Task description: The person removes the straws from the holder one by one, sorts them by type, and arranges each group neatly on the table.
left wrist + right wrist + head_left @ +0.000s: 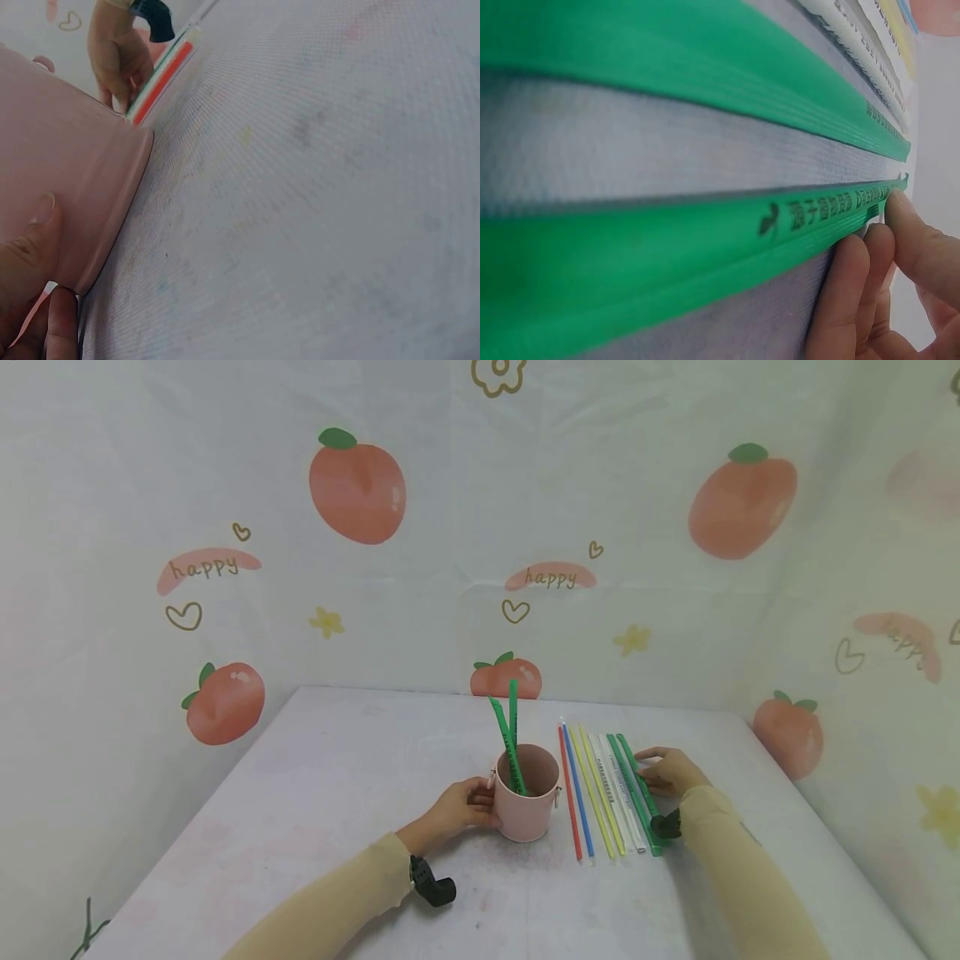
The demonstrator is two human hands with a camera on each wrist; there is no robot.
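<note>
My left hand (pixel 459 806) holds the side of a small pink bucket (pixel 522 818), which stands upright on the table. In the left wrist view the thumb lies on the bucket's wall and the other fingers are near its base. Two green wrapped straws (pixel 513 727) lean inside the bucket and stick out above the rim. At the right end of a row of straws, my right hand (pixel 667 772) pinches the outermost green wrapped straw (pixel 817 217) near its far end. A second green straw (pixel 780 90) lies beside it, a narrow strip of table between them.
Left of the green straws lie white wrapped straws (pixel 617 785), yellow straws (pixel 592 777), a blue straw (pixel 578 789) and a red straw (pixel 570 793), roughly parallel. A pale table (pixel 337 760) extends around them. Behind hangs a white curtain (pixel 450 510) printed with fruit.
</note>
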